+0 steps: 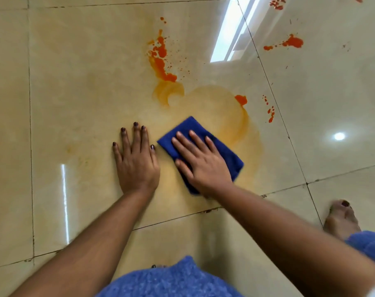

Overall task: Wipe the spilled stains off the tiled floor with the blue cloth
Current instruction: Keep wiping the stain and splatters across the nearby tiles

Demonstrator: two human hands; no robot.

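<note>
Right hand (203, 166) is pressing flat, fingers straight, on the cloth (223, 151), which is lying under it on the floor (75, 82). Left hand (137, 161) is resting spread just beside it. Orange stains (160, 54) are sitting beyond both hands, smears closer.

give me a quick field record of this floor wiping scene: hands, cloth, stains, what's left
left hand: flat on the tiled floor, fingers spread, holds nothing
right hand: pressing flat on the blue cloth
blue cloth: folded, on the pale orange smear
thick orange stains: beyond the cloth, unwiped
more splatters: on the tile to the right
foot: bare, lower right
</note>
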